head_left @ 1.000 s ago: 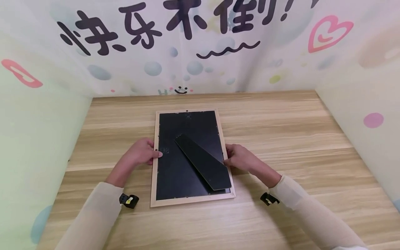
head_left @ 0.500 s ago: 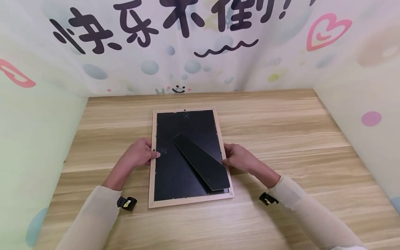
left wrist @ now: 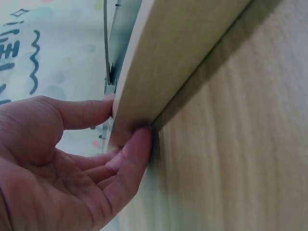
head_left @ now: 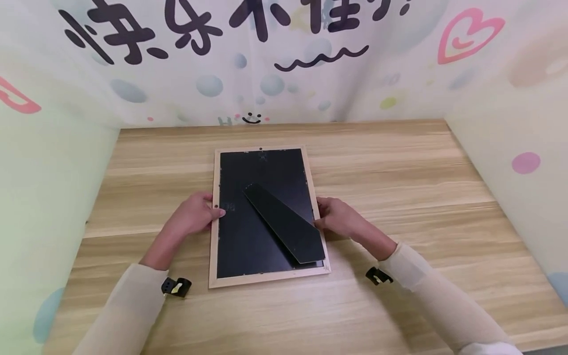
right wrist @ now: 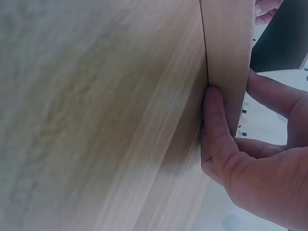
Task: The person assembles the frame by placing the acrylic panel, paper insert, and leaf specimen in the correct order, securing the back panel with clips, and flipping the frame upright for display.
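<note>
A picture frame [head_left: 235,246] with a pale wooden border lies back side up on the table, its black backing facing me. A black easel stand [head_left: 284,222] is fixed to the backing and slants toward the lower right corner. My left hand [head_left: 195,214] pinches the frame's left edge, thumb on top of the border and fingers at the side. On the opposite edge my right hand [head_left: 339,217] grips the frame the same way, its thumb close to the stand. Both wrist views show fingertips down where the wooden side meets the tabletop.
The wood-grain table [head_left: 399,182] extends around the frame on all sides. Behind it hangs a white printed backdrop [head_left: 177,93] with dark characters and bubbles, and pale side walls [head_left: 532,207] stand to the left and right. Each wrist carries a small black camera mount [head_left: 176,287].
The head view has shifted slightly, so everything sits a little higher and farther left. Both hands keep their hold on the frame, which stays in place on the table.
</note>
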The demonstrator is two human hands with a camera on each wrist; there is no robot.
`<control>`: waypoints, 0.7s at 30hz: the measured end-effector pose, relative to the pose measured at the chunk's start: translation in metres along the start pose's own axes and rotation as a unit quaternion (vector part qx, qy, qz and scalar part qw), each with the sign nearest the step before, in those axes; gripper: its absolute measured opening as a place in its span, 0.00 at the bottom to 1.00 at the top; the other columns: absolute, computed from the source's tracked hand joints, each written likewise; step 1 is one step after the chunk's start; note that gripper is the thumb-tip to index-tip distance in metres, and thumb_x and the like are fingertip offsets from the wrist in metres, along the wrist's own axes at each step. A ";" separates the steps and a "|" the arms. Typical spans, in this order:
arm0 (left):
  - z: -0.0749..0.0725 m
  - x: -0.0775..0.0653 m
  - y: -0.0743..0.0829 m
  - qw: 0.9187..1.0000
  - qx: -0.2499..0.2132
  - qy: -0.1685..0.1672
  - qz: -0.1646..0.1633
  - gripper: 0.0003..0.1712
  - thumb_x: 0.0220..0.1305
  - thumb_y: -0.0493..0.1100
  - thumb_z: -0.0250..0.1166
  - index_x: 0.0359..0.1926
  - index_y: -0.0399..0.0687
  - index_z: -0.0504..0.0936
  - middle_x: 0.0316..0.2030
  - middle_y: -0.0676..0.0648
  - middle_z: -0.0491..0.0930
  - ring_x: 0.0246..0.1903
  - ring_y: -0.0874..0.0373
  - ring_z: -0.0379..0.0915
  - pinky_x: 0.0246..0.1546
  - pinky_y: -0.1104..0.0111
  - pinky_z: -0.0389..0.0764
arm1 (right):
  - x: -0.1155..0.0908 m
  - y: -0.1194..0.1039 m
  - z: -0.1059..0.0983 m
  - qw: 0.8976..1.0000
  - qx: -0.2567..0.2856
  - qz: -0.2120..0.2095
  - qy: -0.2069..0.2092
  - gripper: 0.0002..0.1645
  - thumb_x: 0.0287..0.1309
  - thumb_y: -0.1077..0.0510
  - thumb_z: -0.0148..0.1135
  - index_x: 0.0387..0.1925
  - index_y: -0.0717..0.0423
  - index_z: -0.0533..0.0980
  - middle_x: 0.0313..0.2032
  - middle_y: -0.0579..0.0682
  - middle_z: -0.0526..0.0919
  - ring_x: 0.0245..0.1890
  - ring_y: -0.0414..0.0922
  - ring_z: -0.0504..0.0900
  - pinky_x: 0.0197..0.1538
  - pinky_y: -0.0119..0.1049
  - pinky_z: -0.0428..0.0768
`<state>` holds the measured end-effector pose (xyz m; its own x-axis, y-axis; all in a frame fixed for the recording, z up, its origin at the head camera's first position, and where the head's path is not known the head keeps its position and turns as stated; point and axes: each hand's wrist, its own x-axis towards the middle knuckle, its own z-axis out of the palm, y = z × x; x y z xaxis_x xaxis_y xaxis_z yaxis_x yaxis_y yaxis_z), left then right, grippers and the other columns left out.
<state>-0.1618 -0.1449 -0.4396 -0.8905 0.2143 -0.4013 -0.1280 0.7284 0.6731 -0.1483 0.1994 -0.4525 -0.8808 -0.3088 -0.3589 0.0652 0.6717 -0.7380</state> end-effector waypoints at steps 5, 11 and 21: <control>0.005 -0.009 0.009 0.994 0.080 0.077 0.017 0.43 0.63 0.44 0.63 0.71 0.31 0.54 0.45 0.31 0.77 0.40 0.41 0.76 0.38 0.53 0.78 | 0.000 0.000 0.000 1.000 0.023 -0.003 0.000 0.26 0.53 0.66 0.65 0.56 0.57 0.75 0.34 0.53 0.83 0.32 0.44 0.77 0.37 0.33 0.74; 0.018 -0.027 0.017 0.985 0.127 0.111 0.033 0.42 0.62 0.47 0.66 0.70 0.32 0.59 0.63 0.24 0.57 0.60 0.29 0.58 0.54 0.41 0.71 | 0.000 0.001 0.004 0.999 0.037 -0.005 -0.008 0.26 0.53 0.67 0.65 0.56 0.58 0.75 0.35 0.53 0.83 0.32 0.43 0.77 0.37 0.32 0.75; 0.032 -0.043 0.031 0.967 0.212 0.046 0.135 0.49 0.57 0.61 0.68 0.69 0.33 0.64 0.73 0.31 0.47 0.72 0.31 0.36 0.64 0.35 0.55 | -0.002 0.003 0.000 1.000 0.022 -0.003 0.001 0.26 0.52 0.67 0.65 0.55 0.58 0.76 0.35 0.53 0.83 0.32 0.45 0.77 0.38 0.33 0.74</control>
<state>-0.1133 -0.1106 -0.4210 -0.9043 0.3893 -0.1754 0.2878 0.8591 0.4232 -0.1458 0.2020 -0.4543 -0.8824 -0.3109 -0.3531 0.0803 0.6400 -0.7641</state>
